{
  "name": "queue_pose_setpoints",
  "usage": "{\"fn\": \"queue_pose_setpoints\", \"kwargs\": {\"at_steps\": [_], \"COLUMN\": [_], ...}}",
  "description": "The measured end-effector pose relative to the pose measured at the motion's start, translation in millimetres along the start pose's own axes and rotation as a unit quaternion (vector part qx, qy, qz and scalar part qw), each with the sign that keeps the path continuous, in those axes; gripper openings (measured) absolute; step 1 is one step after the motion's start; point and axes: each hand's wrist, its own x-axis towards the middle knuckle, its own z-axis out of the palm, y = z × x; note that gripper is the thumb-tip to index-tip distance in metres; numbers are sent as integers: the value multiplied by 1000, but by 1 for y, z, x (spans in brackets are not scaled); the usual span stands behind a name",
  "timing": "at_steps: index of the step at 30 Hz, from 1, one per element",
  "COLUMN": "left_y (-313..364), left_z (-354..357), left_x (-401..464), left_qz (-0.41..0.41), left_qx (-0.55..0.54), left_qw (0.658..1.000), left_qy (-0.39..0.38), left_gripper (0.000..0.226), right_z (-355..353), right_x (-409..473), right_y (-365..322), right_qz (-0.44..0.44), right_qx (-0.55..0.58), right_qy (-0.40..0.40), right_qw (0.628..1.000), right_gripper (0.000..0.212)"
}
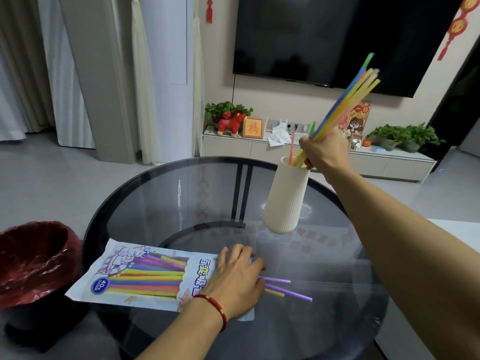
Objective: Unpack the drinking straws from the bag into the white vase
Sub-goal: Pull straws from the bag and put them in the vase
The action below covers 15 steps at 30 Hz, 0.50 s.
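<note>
While the right hand [323, 149] hovers over the mouth of the white vase [287, 197], its grip is curled round a bundle of straws [345, 101] in blue, yellow, green and pale tones. The bundle slants up and to the right, its top ends blurred against the dark television [311, 37], and its lower ends reach down into the vase opening. A pink straw [292, 145] and a green straw [311, 128] stand in the vase just beside the hand. The vase is ribbed, stands upright on the round glass surface [202, 193] and sits toward the far right part of it.

Near the front edge, the bag [145, 275] lies flat, its printed face up, with many coloured straws showing through it. The left hand [237, 278] rests on the bag's right end, fingers spread and fairly straight, pressing down rather than pinching anything; a red bracelet [215, 307] circles the wrist. A few loose straws [288, 291], purple and yellow, stick out from under that hand to the right and lie on the glass.

To the left of the surface stands a bin lined with a red liner [33, 258]. Behind, a low cabinet [259, 149] carries potted plants [405, 136], a red toy animal [232, 123] and a small framed picture [253, 128].
</note>
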Motion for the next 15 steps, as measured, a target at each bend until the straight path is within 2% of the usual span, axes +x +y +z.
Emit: {"fn": "queue_pose_setpoints", "kwargs": {"at_steps": [3, 6, 9, 12, 15], "left_y": [0, 0, 0, -2, -5], "left_z": [-1, -2, -3, -7, -14], "left_x": [0, 1, 0, -2, -3], "left_qz": [-4, -5, 2, 9, 2], "left_qx": [-6, -2, 8, 17, 15], "left_qw": [1000, 1000, 1000, 1000, 1000], "left_qy": [-7, -7, 1, 16, 19], "left_gripper": [33, 34, 35, 37, 45], "right_z": [1, 2, 1, -1, 3], "right_x": [6, 11, 7, -1, -5], "right_y": [-2, -1, -1, 1, 10], "right_qz": [13, 22, 26, -31, -100], "right_qx": [-17, -10, 19, 7, -61], "right_qy": [-33, -26, -11, 27, 3], "right_qw": [999, 999, 999, 999, 993], "right_gripper": [23, 40, 47, 51, 45]}}
